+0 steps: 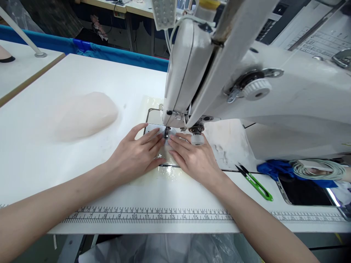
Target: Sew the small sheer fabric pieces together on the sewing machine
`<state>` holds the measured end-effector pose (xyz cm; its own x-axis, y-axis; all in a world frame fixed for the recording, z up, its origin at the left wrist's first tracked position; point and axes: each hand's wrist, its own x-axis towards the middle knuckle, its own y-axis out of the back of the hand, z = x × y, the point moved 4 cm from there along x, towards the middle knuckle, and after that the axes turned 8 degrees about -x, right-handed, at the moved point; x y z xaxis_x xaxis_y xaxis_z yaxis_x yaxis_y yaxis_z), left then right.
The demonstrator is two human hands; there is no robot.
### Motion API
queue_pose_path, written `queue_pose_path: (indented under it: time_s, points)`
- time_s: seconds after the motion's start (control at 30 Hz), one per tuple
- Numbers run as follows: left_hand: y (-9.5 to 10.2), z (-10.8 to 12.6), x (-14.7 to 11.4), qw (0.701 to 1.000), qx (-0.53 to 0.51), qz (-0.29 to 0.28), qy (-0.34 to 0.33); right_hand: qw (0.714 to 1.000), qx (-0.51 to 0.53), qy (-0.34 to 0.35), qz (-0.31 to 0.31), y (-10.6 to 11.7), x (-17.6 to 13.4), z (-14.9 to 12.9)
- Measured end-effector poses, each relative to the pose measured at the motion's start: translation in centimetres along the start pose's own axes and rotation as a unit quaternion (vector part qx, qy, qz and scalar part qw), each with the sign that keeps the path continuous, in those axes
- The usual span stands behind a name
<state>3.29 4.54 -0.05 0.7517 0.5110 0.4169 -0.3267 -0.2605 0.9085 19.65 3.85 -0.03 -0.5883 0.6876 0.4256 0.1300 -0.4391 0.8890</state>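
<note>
A white sewing machine stands over the table, its presser foot low above the metal needle plate. My left hand lies flat just left of the foot, fingers stretched toward it. From the other side, my right hand also rests flat, its fingertips close to the foot and partly behind a white knob. Both hands are open. Whether any thin cloth lies beneath the fingers, I cannot tell. Clear film covers the surface around the plate.
A pale beige domed piece sits on the white table at left. Green thread snips lie right of my right hand, beside a phone, blue cloth and a coiled cord. A ruler strip runs along the front edge.
</note>
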Motion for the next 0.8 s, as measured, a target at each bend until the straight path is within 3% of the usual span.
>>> queue_pose_path:
  time_s: [0.13, 0.27, 0.5, 0.67, 0.8]
  points:
    - [0.1, -0.2, 0.0, 0.999, -0.032, 0.006, 0.006, 1.0, -0.001, 0.002, -0.005, 0.0, 0.0, 0.0]
    - [0.4, 0.2, 0.0, 1.0, 0.005, 0.022, -0.003, 1.0, 0.016, -0.012, 0.003, 0.1, 0.1, 0.2]
    - [1.1, 1.3, -0.1, 0.997, 0.024, 0.027, -0.072, 0.999, -0.029, -0.026, -0.014, 0.1, 0.4, 1.0]
    - [3.4, -1.0, -0.3, 0.988, 0.14, 0.064, -0.004, 0.999, -0.029, -0.04, 0.023, 1.6, 0.3, 1.6]
    - [3.4, 0.9, 0.9, 0.997, 0.045, 0.059, -0.035, 0.999, -0.034, -0.009, 0.004, 1.0, 0.1, 1.8]
